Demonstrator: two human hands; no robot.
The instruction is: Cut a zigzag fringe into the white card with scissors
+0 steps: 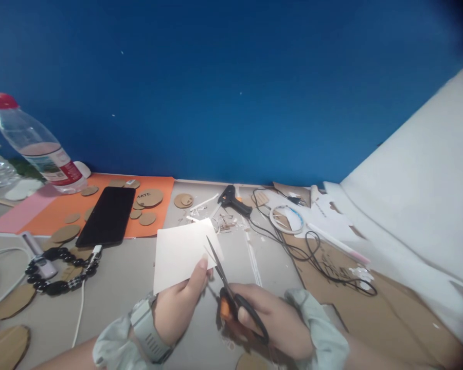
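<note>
A white sheet of paper point(177, 254) is pinched in my left hand point(183, 303), the thumb lying on top near its lower right edge. My right hand point(272, 316) grips a pair of scissors point(224, 280) with black handles and some orange on them. The blades point up and left, slightly apart, by the right edge of the paper. Whether they touch the sheet I cannot tell. Beyond the paper lies a black glue gun point(234, 201) among small scraps.
On the left are a plastic bottle point(42, 149), a black phone point(107, 216), a black bead bracelet point(57, 272), and several cardboard discs on orange paper point(160, 187). A black cable point(312, 257) runs over cardboard point(370, 313) on the right. A blue wall point(231, 103) closes off the back.
</note>
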